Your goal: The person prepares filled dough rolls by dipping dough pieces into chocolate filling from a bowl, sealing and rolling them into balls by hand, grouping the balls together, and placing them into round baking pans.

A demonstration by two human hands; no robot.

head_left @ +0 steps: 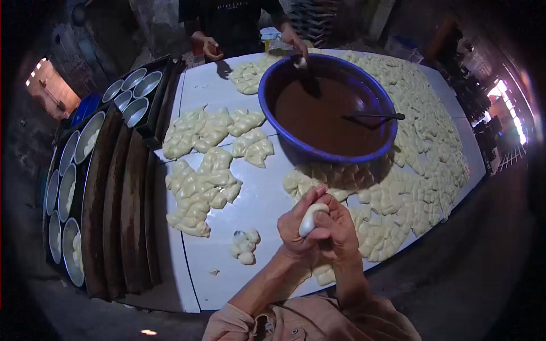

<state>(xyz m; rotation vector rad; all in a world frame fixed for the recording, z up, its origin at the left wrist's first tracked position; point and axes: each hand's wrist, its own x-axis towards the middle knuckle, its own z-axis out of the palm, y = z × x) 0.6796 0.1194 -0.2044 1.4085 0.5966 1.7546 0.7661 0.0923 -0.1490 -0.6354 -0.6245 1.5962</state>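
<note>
Between my left hand (297,230) and my right hand (342,228) is a smooth pale piece of dough (312,219), pinched and wrapped by the fingers of both. My hands are above the near side of the table, just in front of a large blue basin (266,111). Brown filling (310,122) fills much of the basin, and a dark-handled utensil (378,116) leans on its right rim. Many flattened dough pieces (429,122) cover the table's right side. Left of my hands sits a small cluster of rounded dough balls (244,247).
More dough pieces (202,182) lie on the white table (250,213) at left. Metal bowls (72,244) stand in dark crates beside long brown boards (118,210). Across the table, another person's hand (294,40) is over the basin's far rim; their other hand (212,48) is open.
</note>
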